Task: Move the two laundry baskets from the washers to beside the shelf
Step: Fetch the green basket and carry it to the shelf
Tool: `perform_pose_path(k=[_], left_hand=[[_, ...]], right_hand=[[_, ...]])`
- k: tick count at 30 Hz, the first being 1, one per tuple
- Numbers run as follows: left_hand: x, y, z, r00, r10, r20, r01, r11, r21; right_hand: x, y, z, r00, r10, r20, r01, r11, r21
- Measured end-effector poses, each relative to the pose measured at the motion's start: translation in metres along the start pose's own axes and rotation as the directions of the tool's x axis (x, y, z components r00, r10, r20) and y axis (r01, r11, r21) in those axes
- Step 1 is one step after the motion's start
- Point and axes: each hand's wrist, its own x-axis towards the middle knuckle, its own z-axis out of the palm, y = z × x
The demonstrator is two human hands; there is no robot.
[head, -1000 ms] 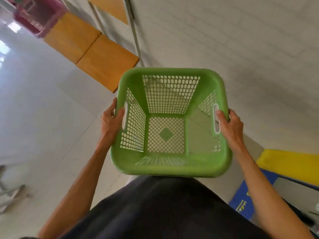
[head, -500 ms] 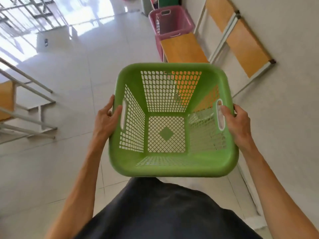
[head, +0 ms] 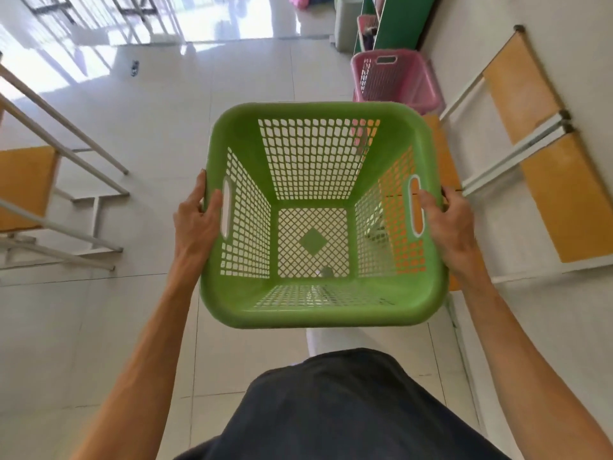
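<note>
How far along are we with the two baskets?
One looks done: the pink basket sits on the floor next to the green shelf. In hand: the empty green basket, held off the floor by the left hand and right hand at its side rims. Left: carrying it ahead and setting it beside the shelf.

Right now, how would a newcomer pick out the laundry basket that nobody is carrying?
Look along the right-hand wall to the green shelf unit at the far end. On the floor just before it stands the pink perforated plastic basket; the green one is held.
</note>
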Motion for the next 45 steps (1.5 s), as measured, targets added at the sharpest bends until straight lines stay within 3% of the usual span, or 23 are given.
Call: perform_pose_path(k=[6, 15, 21, 28, 35, 41, 45], left_hand=[[0.147, 0.037, 0.033, 0.999, -0.011, -0.040, 0.012, 1.000, 0.027], [0.344, 0.104, 0.099, 0.999, 0.011, -0.031, -0.011, 1.000, -0.002], [0.508, 0.136, 0.163, 0.993, 0.071, 0.098, -0.072, 0.997, 0.010], [0.705, 0.215, 0.248, 0.939, 0.184, 0.291, -0.191, 0.982, -0.004], [0.844, 0.317, 0.374, 0.793, 0.364, 0.488, -0.422, 0.907, 0.010], [0.921, 0.368, 0.521, 0.562, 0.449, 0.695, -0.602, 0.798, -0.029], [0.953, 0.395, 0.595, 0.457, 0.422, 0.783, -0.630, 0.775, -0.050]], right_hand=[[0.154, -0.046, 0.041, 1.000, -0.003, 0.031, 0.005, 0.999, -0.048], [0.359, -0.100, 0.072, 1.000, 0.030, 0.009, -0.030, 0.999, 0.023], [0.480, -0.111, 0.093, 0.985, 0.118, -0.124, -0.117, 0.993, 0.011], [0.615, -0.140, 0.107, 0.902, 0.296, -0.314, -0.282, 0.955, 0.089], [0.694, -0.138, 0.106, 0.711, 0.477, -0.516, -0.373, 0.878, 0.299], [0.755, -0.106, 0.095, 0.510, 0.607, -0.610, -0.440, 0.793, 0.421], [0.794, -0.096, 0.084, 0.430, 0.654, -0.622, -0.479, 0.749, 0.457]])
